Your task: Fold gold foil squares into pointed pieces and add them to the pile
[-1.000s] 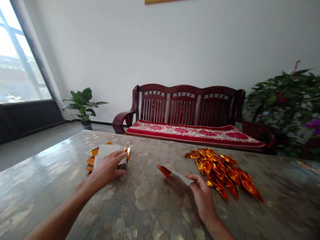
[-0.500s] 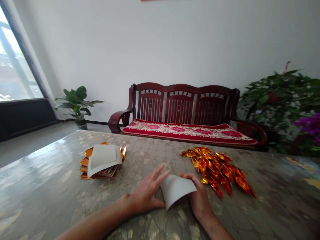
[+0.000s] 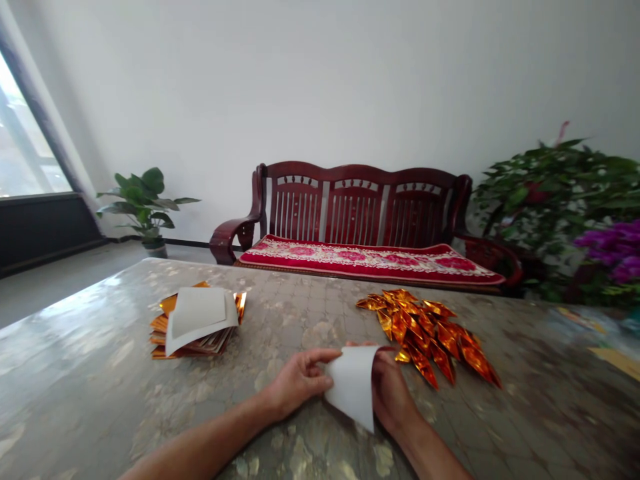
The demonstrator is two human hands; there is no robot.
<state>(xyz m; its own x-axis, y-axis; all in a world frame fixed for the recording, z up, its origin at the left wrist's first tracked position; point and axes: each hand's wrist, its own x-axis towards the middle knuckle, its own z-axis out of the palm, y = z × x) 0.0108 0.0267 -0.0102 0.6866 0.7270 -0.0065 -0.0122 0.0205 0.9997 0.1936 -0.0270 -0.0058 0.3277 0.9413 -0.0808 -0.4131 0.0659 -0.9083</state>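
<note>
A sheet of paper point(image 3: 351, 383), white on the side facing me, is curved between my two hands just above the table. My left hand point(image 3: 300, 380) grips its left edge with thumb and fingers. Behind the curled right edge, my right hand point(image 3: 393, 387) holds the sheet; its fingertips are partly hidden by the paper. To the right lies a pile of folded gold-orange foil paper pieces point(image 3: 420, 330), pointed at their ends. On the left is a stack of foil sheets point(image 3: 160, 327) with white-sided sheets point(image 3: 200, 310) on top.
The table point(image 3: 280, 313) has a patterned, glossy cover. Beyond it stands a wooden bench point(image 3: 355, 207) with a red floral cushion point(image 3: 373, 259). A potted plant point(image 3: 150, 207) is at left, leafy plants point(image 3: 555, 200) and purple flowers point(image 3: 617, 250) at right. Clear plastic point(image 3: 580, 320) lies at the table's right.
My left hand has gone from spread fingers to pinching the sheet's left edge. The sheet has turned and now curls over at its right side. The view has shifted slightly.
</note>
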